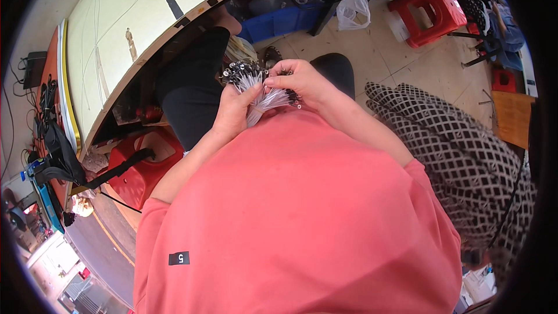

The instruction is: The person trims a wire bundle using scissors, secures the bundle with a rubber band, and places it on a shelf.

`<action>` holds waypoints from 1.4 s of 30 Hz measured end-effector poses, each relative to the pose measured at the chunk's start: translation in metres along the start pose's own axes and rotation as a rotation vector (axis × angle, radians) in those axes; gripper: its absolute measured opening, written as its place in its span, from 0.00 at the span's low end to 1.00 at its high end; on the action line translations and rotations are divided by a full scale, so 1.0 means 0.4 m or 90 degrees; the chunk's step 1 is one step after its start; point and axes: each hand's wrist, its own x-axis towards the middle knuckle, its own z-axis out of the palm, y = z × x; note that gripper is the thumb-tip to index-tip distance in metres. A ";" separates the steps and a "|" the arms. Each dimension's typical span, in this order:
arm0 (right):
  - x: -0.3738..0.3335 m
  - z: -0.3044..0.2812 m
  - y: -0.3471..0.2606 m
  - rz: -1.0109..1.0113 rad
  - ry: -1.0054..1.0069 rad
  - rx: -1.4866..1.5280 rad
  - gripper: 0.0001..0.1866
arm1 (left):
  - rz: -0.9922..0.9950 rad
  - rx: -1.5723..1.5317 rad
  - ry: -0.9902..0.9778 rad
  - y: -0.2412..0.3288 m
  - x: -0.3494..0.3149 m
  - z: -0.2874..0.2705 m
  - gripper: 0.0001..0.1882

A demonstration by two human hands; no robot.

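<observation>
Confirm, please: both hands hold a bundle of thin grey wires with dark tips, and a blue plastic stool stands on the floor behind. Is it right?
Not quite. The stool is red, as the head view shows. The left hand and right hand do hold the wire bundle.

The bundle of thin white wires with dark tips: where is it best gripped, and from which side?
Probably around the gathered stems, where the left hand already clasps the bundle of white wires. Come from the side, across the strands: there they lie packed together, while the dark tips fan out loosely under the right hand.

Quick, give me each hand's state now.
Left hand: closed around a bundle of thin white wires.
Right hand: fingers pinching the same bundle.
</observation>
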 end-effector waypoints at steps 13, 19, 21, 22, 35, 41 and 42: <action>-0.012 -0.019 0.078 -0.005 0.067 0.093 0.07 | -0.007 0.073 0.000 -0.057 -0.008 -0.024 0.03; -0.007 -0.018 0.112 -0.029 0.060 0.106 0.08 | -0.010 0.082 0.006 -0.073 -0.012 -0.041 0.03; -0.007 -0.020 0.117 -0.041 0.054 0.110 0.08 | -0.004 0.088 0.005 -0.076 -0.011 -0.043 0.03; -0.006 -0.021 0.118 -0.044 0.052 0.100 0.08 | 0.003 0.093 0.005 -0.076 -0.011 -0.044 0.04; 0.000 -0.065 0.165 -0.178 0.015 -0.098 0.30 | 0.031 0.112 -0.017 -0.059 -0.012 -0.023 0.20; -0.005 -0.054 0.165 -0.199 0.043 -0.078 0.29 | 0.047 0.315 0.013 -0.073 0.013 -0.039 0.22; -0.007 -0.051 0.162 -0.200 0.042 -0.078 0.29 | 0.039 0.241 0.021 -0.071 0.011 -0.038 0.21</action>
